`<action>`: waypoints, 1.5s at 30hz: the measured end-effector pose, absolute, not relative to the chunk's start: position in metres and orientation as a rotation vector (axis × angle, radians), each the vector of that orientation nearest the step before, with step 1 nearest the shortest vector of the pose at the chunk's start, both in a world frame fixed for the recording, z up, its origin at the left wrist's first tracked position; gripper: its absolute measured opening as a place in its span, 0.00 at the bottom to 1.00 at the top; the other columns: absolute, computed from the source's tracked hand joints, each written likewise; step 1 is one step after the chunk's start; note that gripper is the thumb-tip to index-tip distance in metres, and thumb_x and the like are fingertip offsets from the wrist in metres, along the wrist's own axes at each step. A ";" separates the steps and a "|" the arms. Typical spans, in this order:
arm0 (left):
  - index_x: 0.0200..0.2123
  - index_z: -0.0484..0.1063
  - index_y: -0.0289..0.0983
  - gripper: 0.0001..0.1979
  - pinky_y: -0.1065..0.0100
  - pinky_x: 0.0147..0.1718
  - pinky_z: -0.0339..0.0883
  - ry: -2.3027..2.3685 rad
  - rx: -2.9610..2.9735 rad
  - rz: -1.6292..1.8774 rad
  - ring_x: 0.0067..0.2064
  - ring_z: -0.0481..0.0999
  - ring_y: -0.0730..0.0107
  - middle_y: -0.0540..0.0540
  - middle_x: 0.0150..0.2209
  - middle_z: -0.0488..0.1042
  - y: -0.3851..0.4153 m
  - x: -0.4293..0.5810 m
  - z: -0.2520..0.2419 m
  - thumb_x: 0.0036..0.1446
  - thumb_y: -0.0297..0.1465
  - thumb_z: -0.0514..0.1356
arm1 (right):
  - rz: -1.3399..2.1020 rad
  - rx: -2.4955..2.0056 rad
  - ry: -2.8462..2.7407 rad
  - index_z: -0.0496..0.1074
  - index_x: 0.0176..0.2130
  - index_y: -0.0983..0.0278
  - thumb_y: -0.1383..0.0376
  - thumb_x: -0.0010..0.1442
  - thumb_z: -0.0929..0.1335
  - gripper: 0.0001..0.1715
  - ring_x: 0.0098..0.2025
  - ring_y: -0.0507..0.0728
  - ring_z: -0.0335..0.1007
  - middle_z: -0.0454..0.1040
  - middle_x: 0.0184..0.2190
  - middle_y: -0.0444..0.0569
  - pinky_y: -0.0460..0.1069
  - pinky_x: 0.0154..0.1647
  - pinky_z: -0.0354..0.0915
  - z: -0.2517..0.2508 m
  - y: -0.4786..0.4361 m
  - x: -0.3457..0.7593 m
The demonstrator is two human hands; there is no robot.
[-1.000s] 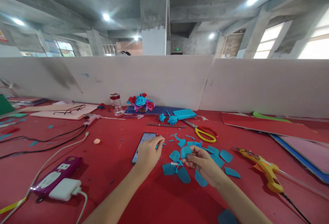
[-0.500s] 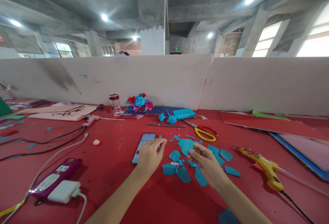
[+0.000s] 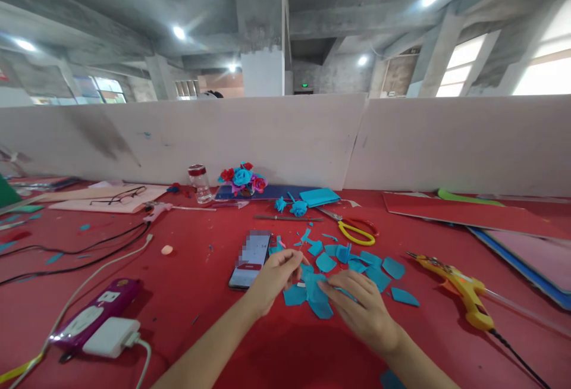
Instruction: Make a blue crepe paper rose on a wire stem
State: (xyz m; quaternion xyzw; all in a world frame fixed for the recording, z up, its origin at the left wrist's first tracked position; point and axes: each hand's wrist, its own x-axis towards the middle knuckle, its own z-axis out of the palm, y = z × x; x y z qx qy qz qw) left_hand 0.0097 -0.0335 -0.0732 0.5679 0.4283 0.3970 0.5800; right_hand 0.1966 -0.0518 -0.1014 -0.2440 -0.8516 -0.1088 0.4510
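Blue paper petals point(image 3: 394, 267) lie spread on the red table point(image 3: 267, 347) around both hands. My left hand point(image 3: 282, 273) is closed in a pinch beside the phone point(image 3: 252, 255); what its fingertips grip is too small to name. Over the petals, my right hand point(image 3: 357, 303) has its fingers bent together near a blue piece point(image 3: 314, 285) between the hands. Whether it grips that piece is unclear. Yellow-handled scissors point(image 3: 357, 232) rest behind the petals. A yellow glue gun point(image 3: 464, 288) lies on the right.
A purple power strip point(image 3: 96, 311) with a white charger point(image 3: 111, 334) and cables is at left. Along the white partition point(image 3: 178, 133) stand a glass jar point(image 3: 200, 184) and a paper flower bunch point(image 3: 243, 179). Coloured sheets point(image 3: 526, 258) lie at right.
My left hand has moved right, toward my right hand. My right hand has come lower, and the blue petal it held up before no longer shows in its fingertips.
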 end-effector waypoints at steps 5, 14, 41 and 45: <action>0.21 0.66 0.33 0.17 0.74 0.16 0.39 0.930 1.312 0.720 0.17 0.50 0.83 0.55 0.17 0.59 -0.040 0.010 -0.071 0.45 0.43 0.59 | -0.546 -0.545 -2.183 0.70 0.41 0.63 0.74 0.56 0.61 0.15 0.34 0.55 0.70 0.76 0.30 0.50 0.49 0.34 0.65 -0.095 -0.056 0.203; 0.19 0.66 0.34 0.13 0.74 0.17 0.41 0.899 1.357 0.813 0.18 0.49 0.82 0.56 0.15 0.57 -0.042 0.009 -0.067 0.44 0.38 0.60 | -0.495 -0.626 -2.046 0.71 0.36 0.60 0.74 0.53 0.64 0.13 0.28 0.53 0.68 0.75 0.27 0.48 0.48 0.30 0.64 -0.096 -0.052 0.200; 0.22 0.70 0.33 0.08 0.74 0.22 0.52 1.045 1.482 0.842 0.22 0.60 0.78 0.51 0.20 0.66 -0.037 0.008 -0.074 0.46 0.33 0.56 | 1.122 -1.007 -1.520 0.61 0.18 0.64 0.53 0.50 0.66 0.20 0.20 0.48 0.48 0.54 0.16 0.38 0.44 0.21 0.50 -0.096 -0.042 0.178; 0.21 0.69 0.34 0.06 0.75 0.21 0.49 1.049 1.477 0.852 0.21 0.57 0.79 0.53 0.19 0.63 -0.036 0.008 -0.075 0.45 0.29 0.55 | 1.115 -1.008 -1.514 0.61 0.19 0.64 0.54 0.50 0.66 0.19 0.20 0.48 0.47 0.54 0.17 0.38 0.44 0.21 0.49 -0.096 -0.044 0.177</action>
